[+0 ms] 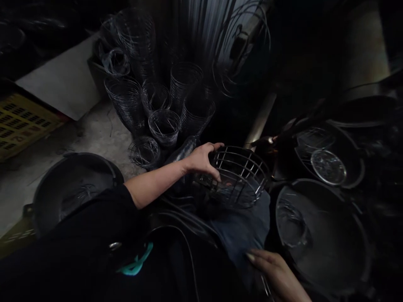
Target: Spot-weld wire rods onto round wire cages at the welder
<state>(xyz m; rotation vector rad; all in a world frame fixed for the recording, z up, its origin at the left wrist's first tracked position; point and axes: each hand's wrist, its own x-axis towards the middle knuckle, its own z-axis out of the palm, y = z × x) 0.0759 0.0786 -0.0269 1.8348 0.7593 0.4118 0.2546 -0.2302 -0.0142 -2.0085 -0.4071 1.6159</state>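
Observation:
A round wire basket (241,167) of shiny metal lies near the middle of the view. At its left rim is my left hand (206,161), thumb and fingers curved around the edge, gripping it. Lower right, my right hand (272,264) has its fingers stretched out beside a dark blue cloth (239,230); its far fingers are partly hidden, and whether it touches the cloth is hard to tell. The cloth spreads just below the basket. Dark blur hides the basket's underside.
Several stacks of wire rings (126,100) stand beyond my left arm. A dark tub (75,193) is on the left floor, a second tub (330,235) on the right, and another holding a round wire piece (328,167) behind it. A yellow crate (25,121) sits far left.

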